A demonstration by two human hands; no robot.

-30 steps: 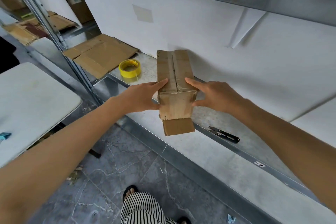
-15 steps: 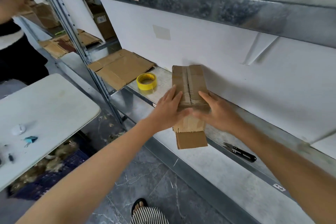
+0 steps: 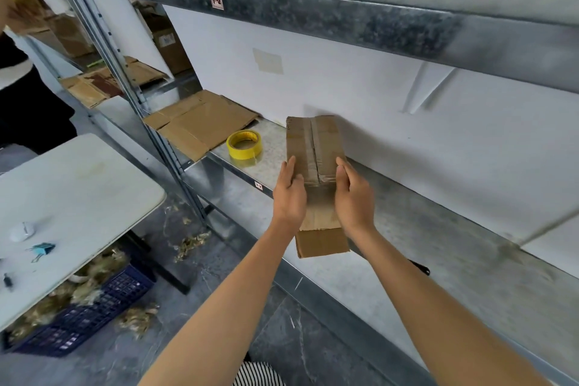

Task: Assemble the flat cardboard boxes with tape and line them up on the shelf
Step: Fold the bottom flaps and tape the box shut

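Left hand (image 3: 289,194) and right hand (image 3: 354,197), fingers straight, press opposite sides of the taped box (image 3: 315,147), probably to square it on the shelf (image 3: 438,229).

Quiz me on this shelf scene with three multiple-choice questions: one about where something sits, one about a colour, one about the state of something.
1. Where is the roll of tape?
A. on the shelf, left of the box
B. on top of the box
C. held in a hand

2. What colour is that roll?
A. blue
B. yellow
C. red

3. What state is the box's top seam in?
A. flaps standing wide open
B. cut away
C. closed, with tape along it

Answers:
1 A, the roll lies on the shelf between the flat cardboard and the box.
2 B, its ring is plainly yellow.
3 C, glossy tape runs down the centre seam, ending between the left hand and the right hand.
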